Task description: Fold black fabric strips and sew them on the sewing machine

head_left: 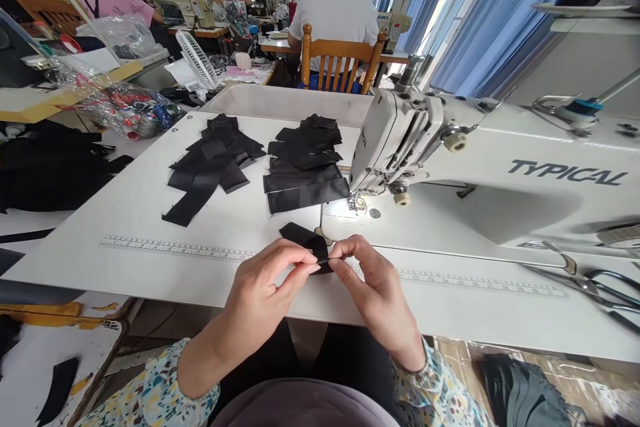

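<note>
My left hand (270, 287) and my right hand (373, 280) meet near the front edge of the white sewing table (125, 227). Both pinch a small black fabric piece (305, 240) between thumb and fingers, folded over at its near end. Just behind it stands the white sewing machine (500, 167), its needle area (357, 203) a short way beyond my fingertips. Two piles of black fabric strips lie further back, one pile (210, 160) to the left and one stack (305, 160) beside the machine head.
Scissors (595, 283) lie at the table's right edge. A printed ruler (175, 248) runs along the table front. Bags of thread spools (135, 110) and a small fan (197, 60) sit back left. Other people sit at machines behind, one on a wooden chair (340, 63).
</note>
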`<move>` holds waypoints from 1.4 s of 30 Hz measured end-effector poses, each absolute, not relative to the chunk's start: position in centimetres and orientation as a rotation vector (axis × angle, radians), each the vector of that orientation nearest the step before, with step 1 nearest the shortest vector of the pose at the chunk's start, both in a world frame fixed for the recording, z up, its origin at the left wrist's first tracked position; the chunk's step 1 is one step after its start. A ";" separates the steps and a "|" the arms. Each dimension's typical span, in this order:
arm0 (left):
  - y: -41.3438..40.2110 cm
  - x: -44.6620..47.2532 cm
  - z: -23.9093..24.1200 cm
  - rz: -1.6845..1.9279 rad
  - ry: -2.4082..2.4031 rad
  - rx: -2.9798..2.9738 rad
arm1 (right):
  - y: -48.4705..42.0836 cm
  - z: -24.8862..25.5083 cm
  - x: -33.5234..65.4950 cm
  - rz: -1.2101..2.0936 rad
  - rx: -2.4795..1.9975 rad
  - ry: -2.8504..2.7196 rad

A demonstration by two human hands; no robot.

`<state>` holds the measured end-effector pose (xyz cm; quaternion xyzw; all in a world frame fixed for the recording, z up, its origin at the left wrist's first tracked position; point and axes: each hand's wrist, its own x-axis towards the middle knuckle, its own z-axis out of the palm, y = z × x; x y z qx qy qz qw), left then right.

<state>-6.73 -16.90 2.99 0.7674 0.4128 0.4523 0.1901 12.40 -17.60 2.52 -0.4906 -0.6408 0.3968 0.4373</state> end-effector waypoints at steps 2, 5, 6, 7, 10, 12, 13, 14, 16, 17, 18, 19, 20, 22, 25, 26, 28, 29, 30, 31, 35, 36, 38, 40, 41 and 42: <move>-16.9 -6.7 3.1 1.268 1.155 2.179 | -17.6 2.6 12.5 0.997 -1.226 -1.590; -17.0 -6.7 3.2 1.304 1.102 2.194 | -17.6 2.7 12.7 0.993 -1.227 -1.607; -17.0 -6.7 3.2 1.311 1.072 2.194 | -17.6 2.8 12.7 0.992 -1.223 -1.620; -17.0 -6.6 3.2 1.311 1.041 2.186 | -17.6 2.8 12.7 0.996 -1.216 -1.631; -17.1 -6.6 2.9 1.273 0.961 2.105 | -17.6 2.8 12.7 1.025 -1.193 -1.638; -17.1 -6.6 2.6 1.259 0.921 2.013 | -17.6 2.8 12.6 1.047 -1.184 -1.625; -17.1 -6.6 2.5 1.254 0.909 1.969 | -17.6 2.8 12.6 1.057 -1.181 -1.619; -17.1 -6.6 2.4 1.254 0.903 1.929 | -17.6 2.8 12.6 1.066 -1.180 -1.613; -17.0 -6.6 2.3 1.257 0.903 1.873 | -17.5 2.9 12.6 1.080 -1.181 -1.601; -17.0 -6.6 2.3 1.261 0.909 1.855 | -17.5 2.9 12.6 1.085 -1.185 -1.595; -17.0 -6.6 2.4 1.271 0.916 1.844 | -17.4 2.9 12.6 1.086 -1.190 -1.589; -16.9 -6.6 2.4 1.280 0.929 1.838 | -17.4 2.9 12.6 1.087 -1.194 -1.586; -16.9 -6.6 2.4 1.285 0.949 1.838 | -17.4 2.9 12.7 1.087 -1.197 -1.585; -16.7 -6.7 2.5 1.282 1.001 1.855 | -17.3 2.9 12.8 1.090 -1.199 -1.590; -16.6 -6.9 2.5 1.272 1.049 1.906 | -17.1 3.0 12.8 1.097 -1.208 -1.603; -16.5 -7.0 2.5 1.280 1.051 1.918 | -17.1 3.0 12.8 1.097 -1.211 -1.608; -16.6 -7.2 2.6 1.297 1.050 1.932 | -17.2 3.2 12.8 1.092 -1.214 -1.625; -16.7 -7.3 2.6 1.297 1.053 1.937 | -17.2 3.2 12.8 1.087 -1.213 -1.638; -16.8 -7.4 2.7 1.288 1.057 1.945 | -17.4 3.3 12.9 1.081 -1.211 -1.654; -17.0 -7.5 2.7 1.268 1.061 1.958 | -17.6 3.3 13.0 1.073 -1.209 -1.671; -18.1 -7.7 2.0 1.135 1.063 2.016 | -18.8 2.9 13.9 1.005 -1.217 -1.774; -18.4 -7.7 1.7 1.102 1.070 2.018 | -19.2 2.7 14.1 0.971 -1.224 -1.807; -18.9 -7.5 0.9 1.045 1.097 2.016 | -19.8 2.2 14.4 0.890 -1.244 -1.877; -19.2 -7.1 0.2 1.008 1.118 2.020 | -20.2 1.8 14.6 0.815 -1.277 -1.929; -19.3 -7.0 0.0 0.992 1.125 2.027 | -20.3 1.6 14.7 0.788 -1.294 -1.945; -19.3 -6.9 -0.2 0.975 1.130 2.037 | -20.4 1.5 14.8 0.768 -1.310 -1.957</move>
